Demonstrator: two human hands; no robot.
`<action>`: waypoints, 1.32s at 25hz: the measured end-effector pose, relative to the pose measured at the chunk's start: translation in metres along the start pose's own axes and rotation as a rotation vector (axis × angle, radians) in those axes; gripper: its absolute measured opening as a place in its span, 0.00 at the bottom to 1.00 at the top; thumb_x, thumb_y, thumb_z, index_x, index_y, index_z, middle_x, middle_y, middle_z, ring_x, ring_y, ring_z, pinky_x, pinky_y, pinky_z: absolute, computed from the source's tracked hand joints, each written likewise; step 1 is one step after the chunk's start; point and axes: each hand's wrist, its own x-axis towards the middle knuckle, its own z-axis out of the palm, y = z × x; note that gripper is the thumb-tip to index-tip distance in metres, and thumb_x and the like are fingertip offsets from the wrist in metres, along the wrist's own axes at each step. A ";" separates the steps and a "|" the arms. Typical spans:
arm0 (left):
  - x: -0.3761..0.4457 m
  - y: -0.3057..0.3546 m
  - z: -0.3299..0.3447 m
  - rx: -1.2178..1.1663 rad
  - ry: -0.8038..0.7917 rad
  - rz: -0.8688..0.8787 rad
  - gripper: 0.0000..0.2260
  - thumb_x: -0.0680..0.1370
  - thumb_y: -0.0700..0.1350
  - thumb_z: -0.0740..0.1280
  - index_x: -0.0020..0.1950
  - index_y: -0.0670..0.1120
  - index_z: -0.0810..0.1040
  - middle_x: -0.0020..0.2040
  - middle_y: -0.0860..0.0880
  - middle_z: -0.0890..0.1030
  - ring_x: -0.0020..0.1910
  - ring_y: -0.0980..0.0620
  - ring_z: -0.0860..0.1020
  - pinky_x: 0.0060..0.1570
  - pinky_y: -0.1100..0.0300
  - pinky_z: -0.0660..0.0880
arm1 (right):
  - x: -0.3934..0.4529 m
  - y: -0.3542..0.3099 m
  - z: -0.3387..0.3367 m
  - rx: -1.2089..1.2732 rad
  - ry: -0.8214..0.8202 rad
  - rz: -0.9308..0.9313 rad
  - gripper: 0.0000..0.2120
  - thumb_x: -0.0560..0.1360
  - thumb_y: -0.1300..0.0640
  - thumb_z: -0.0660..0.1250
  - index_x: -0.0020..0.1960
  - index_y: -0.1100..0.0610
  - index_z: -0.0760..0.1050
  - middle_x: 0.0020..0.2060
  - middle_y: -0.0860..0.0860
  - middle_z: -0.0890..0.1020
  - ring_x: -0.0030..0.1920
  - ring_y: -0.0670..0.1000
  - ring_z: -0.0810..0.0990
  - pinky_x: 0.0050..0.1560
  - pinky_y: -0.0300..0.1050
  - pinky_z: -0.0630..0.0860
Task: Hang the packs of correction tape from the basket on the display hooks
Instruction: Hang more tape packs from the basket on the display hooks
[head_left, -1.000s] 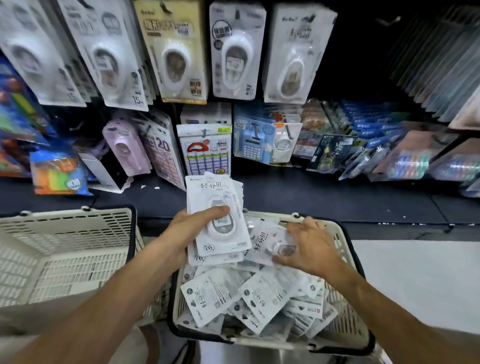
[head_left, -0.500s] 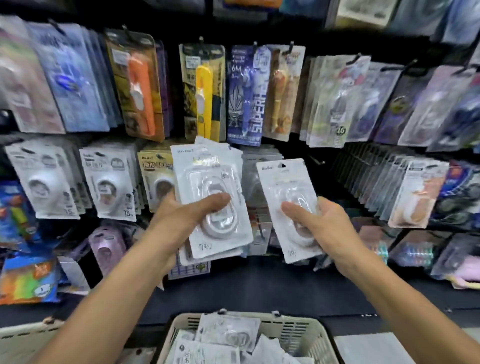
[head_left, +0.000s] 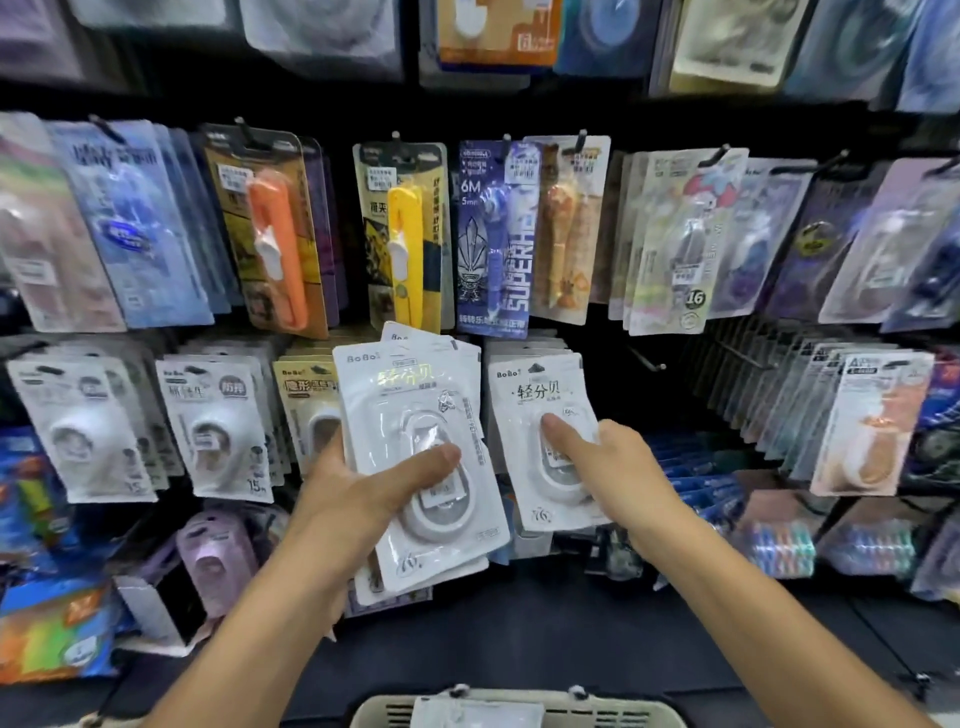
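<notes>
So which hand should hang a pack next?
Probably the right hand. It holds a single pack up by the matching packs in the display row, while the left hand grips a whole stack of packs.

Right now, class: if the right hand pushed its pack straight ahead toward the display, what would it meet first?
Probably the matching white packs hanging directly behind the single pack that the right hand holds, though depth is unclear.
</notes>
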 end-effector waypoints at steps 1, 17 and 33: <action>0.000 0.000 0.000 -0.024 -0.012 0.000 0.33 0.53 0.56 0.83 0.57 0.55 0.81 0.49 0.50 0.89 0.47 0.46 0.88 0.56 0.42 0.81 | -0.002 0.002 -0.002 0.045 -0.004 0.024 0.20 0.75 0.35 0.68 0.46 0.53 0.81 0.40 0.48 0.85 0.42 0.51 0.84 0.42 0.49 0.77; 0.005 0.013 -0.010 -0.171 0.006 0.023 0.28 0.61 0.50 0.82 0.61 0.49 0.82 0.51 0.47 0.88 0.49 0.44 0.87 0.45 0.52 0.84 | -0.017 -0.001 -0.003 0.332 -0.122 -0.108 0.13 0.65 0.40 0.68 0.31 0.48 0.73 0.28 0.46 0.77 0.28 0.50 0.77 0.27 0.44 0.68; -0.001 0.006 0.004 -0.139 -0.051 0.039 0.30 0.55 0.54 0.83 0.56 0.55 0.83 0.50 0.50 0.88 0.48 0.47 0.88 0.51 0.48 0.83 | -0.004 0.001 -0.004 0.285 -0.028 -0.060 0.07 0.76 0.46 0.70 0.44 0.47 0.83 0.41 0.45 0.88 0.39 0.45 0.86 0.36 0.38 0.77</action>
